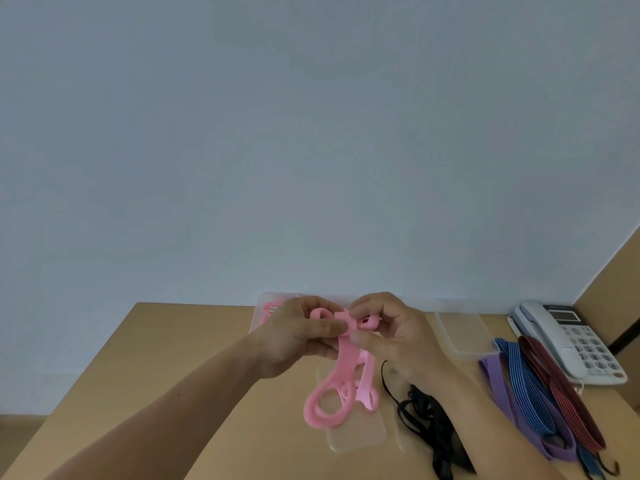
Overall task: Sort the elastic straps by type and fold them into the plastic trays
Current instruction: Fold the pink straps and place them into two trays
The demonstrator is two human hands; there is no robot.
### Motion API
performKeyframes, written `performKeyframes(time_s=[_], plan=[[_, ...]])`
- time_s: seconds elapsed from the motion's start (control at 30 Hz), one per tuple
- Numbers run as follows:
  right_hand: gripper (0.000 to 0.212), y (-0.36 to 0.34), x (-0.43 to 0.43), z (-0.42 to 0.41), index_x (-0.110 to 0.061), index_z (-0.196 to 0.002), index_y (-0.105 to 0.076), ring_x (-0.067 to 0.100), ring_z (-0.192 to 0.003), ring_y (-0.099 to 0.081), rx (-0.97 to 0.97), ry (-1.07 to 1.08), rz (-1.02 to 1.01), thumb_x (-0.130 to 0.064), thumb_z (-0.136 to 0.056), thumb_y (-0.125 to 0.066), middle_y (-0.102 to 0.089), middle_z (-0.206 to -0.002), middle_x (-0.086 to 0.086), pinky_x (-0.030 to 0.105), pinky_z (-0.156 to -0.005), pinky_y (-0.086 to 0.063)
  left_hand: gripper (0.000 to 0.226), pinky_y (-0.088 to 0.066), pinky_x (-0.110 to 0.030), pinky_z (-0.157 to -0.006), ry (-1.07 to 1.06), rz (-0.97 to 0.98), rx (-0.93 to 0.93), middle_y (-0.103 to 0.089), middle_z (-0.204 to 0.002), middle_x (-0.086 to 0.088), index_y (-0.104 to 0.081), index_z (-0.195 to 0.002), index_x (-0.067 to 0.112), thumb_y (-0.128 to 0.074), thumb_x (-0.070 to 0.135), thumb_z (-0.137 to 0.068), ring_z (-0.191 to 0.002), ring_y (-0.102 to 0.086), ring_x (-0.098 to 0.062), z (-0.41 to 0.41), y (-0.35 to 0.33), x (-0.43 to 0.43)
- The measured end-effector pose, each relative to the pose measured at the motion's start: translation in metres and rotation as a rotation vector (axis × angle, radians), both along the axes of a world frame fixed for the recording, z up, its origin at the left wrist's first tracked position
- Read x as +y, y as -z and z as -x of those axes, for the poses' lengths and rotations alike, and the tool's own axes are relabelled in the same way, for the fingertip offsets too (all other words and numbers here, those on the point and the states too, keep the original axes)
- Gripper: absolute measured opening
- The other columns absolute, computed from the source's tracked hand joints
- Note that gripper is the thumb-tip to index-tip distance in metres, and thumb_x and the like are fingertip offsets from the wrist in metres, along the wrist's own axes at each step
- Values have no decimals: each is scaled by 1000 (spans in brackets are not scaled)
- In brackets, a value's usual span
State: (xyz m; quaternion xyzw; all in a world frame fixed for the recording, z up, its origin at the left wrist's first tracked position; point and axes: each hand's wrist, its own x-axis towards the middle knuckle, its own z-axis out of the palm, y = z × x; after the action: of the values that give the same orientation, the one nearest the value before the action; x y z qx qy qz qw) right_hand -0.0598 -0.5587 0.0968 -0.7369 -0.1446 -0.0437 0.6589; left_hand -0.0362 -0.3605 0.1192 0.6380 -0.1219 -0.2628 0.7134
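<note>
Both hands are raised over the wooden table (166, 358) and hold one pink strap (343, 362). My left hand (298, 337) pinches its folded top from the left; my right hand (388, 336) pinches it from the right. The strap's looped lower end hangs down to a clear plastic tray (360, 441) near the front. Black straps (426, 417) lie in a heap beside that tray, partly under my right forearm. Purple (509, 393), blue (530, 386) and dark red (557, 382) striped straps lie side by side on the right.
Another clear tray (464, 334) stands at the back right. A tray holding something pink (265, 311) is at the back, behind my left hand. A white desk phone (571, 337) occupies the right rear corner. A plain wall rises behind the table.
</note>
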Motion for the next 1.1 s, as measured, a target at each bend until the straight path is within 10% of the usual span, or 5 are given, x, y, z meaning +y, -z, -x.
performKeyframes(time_s=[0.5,1.1], plan=[[11,-5,3,-1,-10,-99,-69,11,-60,-62,197,39,31,-13,-88,-70,-69,-69,-2,24,-60,-50,36,-56,-31,-77,-60,-69,-168,-70,-103,-11,-59,-118,8,-71,-1,-85,-91,-70,-23,-4,12,0],[32,0,12,-3,-40,-99,-65,13,-91,-68,-50,100,285,-15,-83,-77,-69,-102,-12,30,-77,-58,26,-57,-41,-74,1,-12,43,-70,-91,-21,-55,-108,-2,-67,15,-91,-82,-67,-35,-4,1,5]])
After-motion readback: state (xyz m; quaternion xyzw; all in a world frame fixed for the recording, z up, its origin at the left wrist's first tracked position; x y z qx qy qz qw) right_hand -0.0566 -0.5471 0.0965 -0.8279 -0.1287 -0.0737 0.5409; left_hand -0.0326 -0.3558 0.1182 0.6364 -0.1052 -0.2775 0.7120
